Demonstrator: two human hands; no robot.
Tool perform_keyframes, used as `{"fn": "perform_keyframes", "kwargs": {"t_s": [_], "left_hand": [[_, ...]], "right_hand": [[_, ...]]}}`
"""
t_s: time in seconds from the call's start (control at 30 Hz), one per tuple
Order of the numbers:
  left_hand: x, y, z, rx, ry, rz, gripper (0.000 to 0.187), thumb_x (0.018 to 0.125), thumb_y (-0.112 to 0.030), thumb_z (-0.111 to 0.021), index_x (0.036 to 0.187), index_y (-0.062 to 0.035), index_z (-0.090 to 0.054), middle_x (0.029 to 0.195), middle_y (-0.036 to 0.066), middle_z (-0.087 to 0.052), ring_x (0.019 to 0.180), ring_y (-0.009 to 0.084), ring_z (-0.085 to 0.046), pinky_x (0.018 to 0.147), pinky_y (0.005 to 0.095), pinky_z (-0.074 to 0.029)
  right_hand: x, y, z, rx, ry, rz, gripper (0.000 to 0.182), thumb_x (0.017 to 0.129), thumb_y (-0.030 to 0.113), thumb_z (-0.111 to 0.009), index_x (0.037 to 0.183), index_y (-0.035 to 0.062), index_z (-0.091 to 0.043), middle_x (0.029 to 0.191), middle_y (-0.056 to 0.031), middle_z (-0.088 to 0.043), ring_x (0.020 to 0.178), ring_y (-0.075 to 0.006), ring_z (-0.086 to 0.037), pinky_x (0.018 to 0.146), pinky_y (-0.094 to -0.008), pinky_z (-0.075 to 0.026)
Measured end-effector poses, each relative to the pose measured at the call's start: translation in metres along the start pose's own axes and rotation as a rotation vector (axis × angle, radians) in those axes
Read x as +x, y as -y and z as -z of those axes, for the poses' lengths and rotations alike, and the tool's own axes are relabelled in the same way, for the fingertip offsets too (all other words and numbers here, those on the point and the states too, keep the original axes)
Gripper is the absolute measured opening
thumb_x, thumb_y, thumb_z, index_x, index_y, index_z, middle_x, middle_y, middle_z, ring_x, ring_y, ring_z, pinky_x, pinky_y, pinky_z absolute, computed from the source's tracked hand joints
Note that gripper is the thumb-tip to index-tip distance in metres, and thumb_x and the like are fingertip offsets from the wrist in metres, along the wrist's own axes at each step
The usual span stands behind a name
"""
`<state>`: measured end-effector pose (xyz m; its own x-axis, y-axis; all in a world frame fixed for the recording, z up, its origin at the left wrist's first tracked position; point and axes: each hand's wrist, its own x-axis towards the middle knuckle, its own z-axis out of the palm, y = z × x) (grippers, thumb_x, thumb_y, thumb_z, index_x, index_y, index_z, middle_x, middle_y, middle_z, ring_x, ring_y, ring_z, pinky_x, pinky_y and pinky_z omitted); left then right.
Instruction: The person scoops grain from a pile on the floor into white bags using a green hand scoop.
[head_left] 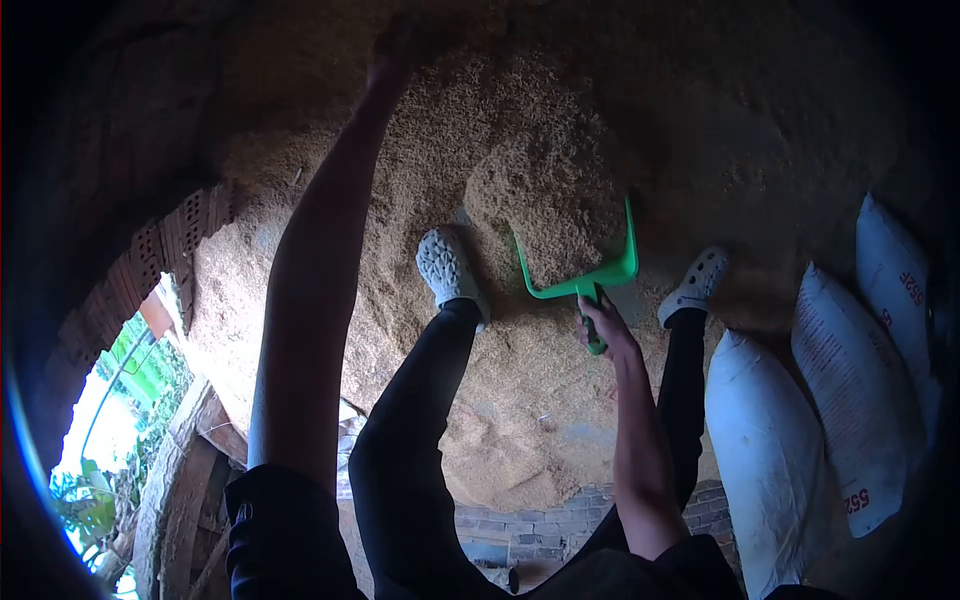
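Note:
A green dustpan [627, 265] lies tilted in the pile, heaped with loose tan husks [545, 195]. My right hand [606, 328] is wrapped round its short handle. The front lip of the pan is hidden under the husks. My left arm stretches far forward over the heap, and my left hand [397, 50] is at its far side in deep shadow. Its fingers are too dark to make out, so whether they hold anything does not show.
My feet in pale clogs [447, 262] stand on either side of the dustpan. Several filled white sacks [765, 460] stand on the right. At the left are a perforated brick wall [150, 250], a bright opening and a wooden post [175, 480]. Bricks [545, 525] show behind me.

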<state>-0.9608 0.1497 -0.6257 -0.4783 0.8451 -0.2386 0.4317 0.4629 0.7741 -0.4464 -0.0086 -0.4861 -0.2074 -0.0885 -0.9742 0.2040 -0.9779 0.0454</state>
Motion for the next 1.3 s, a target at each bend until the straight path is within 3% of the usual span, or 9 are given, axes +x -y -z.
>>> {"fn": "perform_keyframes", "kwargs": {"t_s": [0.2,0.47,0.53,0.57,0.8,0.93,1.13,1.2,1.3], "left_hand": [[-0.031,-0.094,-0.038,0.200,-0.150,0.206,0.073,0.081,-0.062,-0.054,0.130,-0.0084,-0.049,0.135,0.018,-0.044,0.120,0.0393,-0.046,0.099,0.0497,-0.040],[-0.140,-0.160,-0.082,0.322,0.179,0.014,0.061,0.085,-0.049,-0.054,0.137,-0.0193,-0.042,0.139,0.015,-0.040,0.130,0.0427,-0.032,0.102,0.0641,-0.027],[-0.162,-0.176,-0.081,0.404,-0.063,-0.123,0.061,0.086,-0.048,-0.054,0.138,-0.0190,-0.041,0.142,0.013,-0.037,0.134,0.0399,-0.029,0.107,0.0590,-0.022],[-0.169,-0.186,-0.071,0.339,-0.015,-0.073,0.064,0.088,-0.048,-0.052,0.142,-0.0176,-0.035,0.147,0.013,-0.033,0.138,0.0403,-0.020,0.111,0.0567,-0.010],[-0.246,-0.212,0.002,0.388,-0.103,-0.025,0.069,0.091,-0.044,-0.053,0.147,-0.0155,-0.026,0.154,0.010,-0.022,0.144,0.0337,-0.006,0.113,0.0566,0.002],[-0.285,-0.263,0.050,0.430,-0.261,0.049,0.052,0.092,-0.034,-0.056,0.139,-0.0169,-0.043,0.148,0.010,-0.034,0.142,0.0327,-0.019,0.113,0.0556,-0.005],[-0.360,-0.368,0.112,0.575,-0.513,0.290,0.017,0.089,-0.028,-0.061,0.089,-0.0128,-0.067,0.121,0.005,-0.058,0.115,0.0211,-0.051,0.107,0.0506,-0.019],[-0.369,-0.439,0.137,0.507,-0.471,0.492,0.013,0.090,-0.019,-0.058,0.093,-0.0114,-0.068,0.115,0.008,-0.060,0.107,0.0214,-0.054,0.100,0.0464,-0.031],[-0.377,-0.464,0.149,0.059,-0.554,0.331,0.034,0.082,0.005,-0.048,0.105,-0.0094,-0.068,0.093,0.007,-0.056,0.079,0.0201,-0.054,0.069,0.0344,-0.046]], "right_hand": [[0.026,0.160,-0.067,-0.298,0.118,0.161,0.008,0.096,0.016,-0.052,0.100,0.0122,-0.045,0.064,0.0011,-0.045,0.048,-0.0086,-0.046,0.041,-0.0255,-0.042],[0.022,0.135,-0.066,-0.125,0.211,0.140,0.007,0.096,0.015,-0.051,0.093,0.0152,-0.044,0.069,0.0013,-0.047,0.050,-0.0061,-0.045,0.040,-0.0220,-0.037],[0.017,0.118,-0.058,-0.074,0.229,0.150,0.009,0.095,0.015,-0.051,0.091,0.0140,-0.043,0.069,0.0009,-0.047,0.050,-0.0058,-0.045,0.040,-0.0213,-0.037],[0.010,0.115,-0.055,-0.054,0.258,0.136,0.010,0.095,0.015,-0.050,0.089,0.0130,-0.043,0.069,0.0007,-0.047,0.050,-0.0059,-0.045,0.040,-0.0213,-0.037],[-0.063,0.108,-0.038,0.028,0.377,0.145,0.019,0.095,0.016,-0.049,0.079,0.0094,-0.042,0.064,-0.0011,-0.047,0.045,-0.0076,-0.043,0.041,-0.0241,-0.038],[-0.143,0.122,-0.028,0.146,0.404,0.213,0.015,0.094,0.017,-0.050,0.081,0.0112,-0.043,0.067,-0.0016,-0.047,0.049,-0.0080,-0.045,0.042,-0.0246,-0.038],[-0.278,0.140,0.014,0.298,0.367,0.322,0.012,0.092,0.017,-0.052,0.085,0.0134,-0.042,0.066,-0.0020,-0.046,0.050,-0.0092,-0.045,0.043,-0.0257,-0.040],[-0.321,0.142,0.036,0.310,0.382,0.362,0.013,0.091,0.017,-0.053,0.086,0.0140,-0.041,0.066,-0.0022,-0.046,0.050,-0.0101,-0.045,0.044,-0.0261,-0.040],[-0.376,0.147,0.073,0.354,0.387,0.444,0.015,0.091,0.019,-0.056,0.085,0.0149,-0.042,0.070,-0.0019,-0.047,0.054,-0.0087,-0.045,0.045,-0.0238,-0.038]]}}
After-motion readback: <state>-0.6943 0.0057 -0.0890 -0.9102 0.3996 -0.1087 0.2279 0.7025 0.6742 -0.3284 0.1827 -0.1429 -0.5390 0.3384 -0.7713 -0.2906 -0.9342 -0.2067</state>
